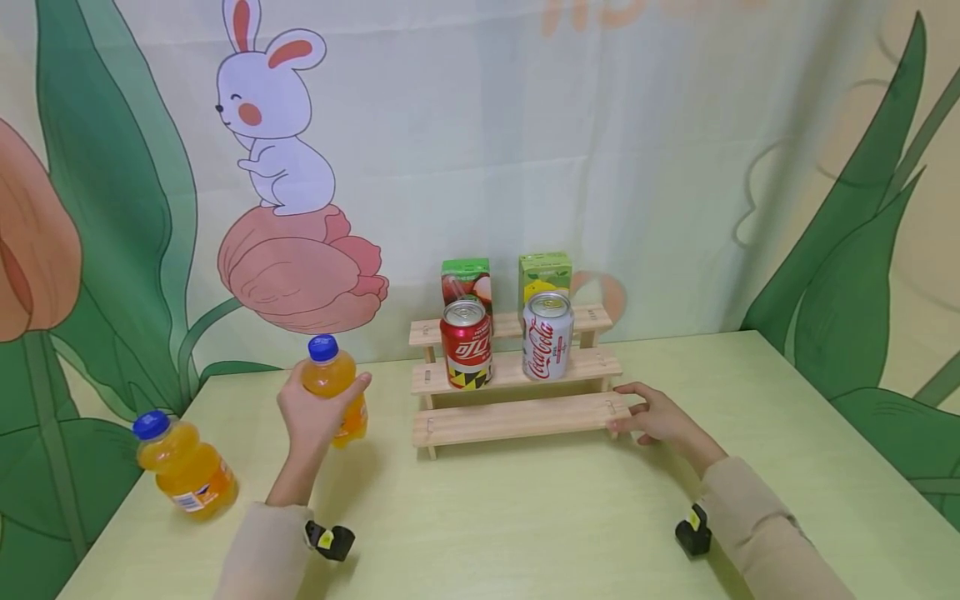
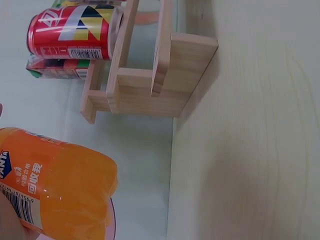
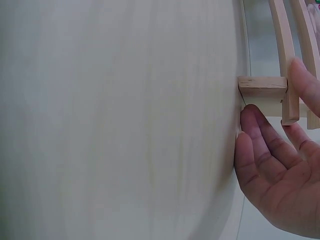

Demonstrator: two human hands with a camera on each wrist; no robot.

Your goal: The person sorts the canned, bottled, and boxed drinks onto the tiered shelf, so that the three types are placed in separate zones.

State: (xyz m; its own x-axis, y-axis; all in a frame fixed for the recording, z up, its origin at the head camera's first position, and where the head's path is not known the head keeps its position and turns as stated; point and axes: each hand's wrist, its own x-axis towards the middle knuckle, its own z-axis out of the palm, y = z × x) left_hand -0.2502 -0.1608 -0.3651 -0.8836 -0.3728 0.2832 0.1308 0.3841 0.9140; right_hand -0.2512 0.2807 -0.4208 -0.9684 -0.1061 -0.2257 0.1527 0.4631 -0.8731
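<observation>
My left hand (image 1: 313,415) grips a Fanta bottle (image 1: 330,377) with orange drink and a blue cap, its base off the table in the left wrist view. At the right end of the three-step wooden rack (image 1: 517,419), my right hand (image 1: 662,417) holds the lowest board, thumb on top and fingers around its end and below. A red cola can (image 1: 467,346) and a white Coca-Cola can (image 1: 547,337) stand on the middle step. Behind them, on the top step, are a lychee-pictured juice box (image 1: 467,279) and a green-yellow juice box (image 1: 545,271).
A second orange bottle (image 1: 187,468) with a blue cap stands at the table's left side. The pale wooden table (image 1: 510,525) ends at a printed curtain (image 1: 675,167) behind the rack. A small black camera is worn on each wrist.
</observation>
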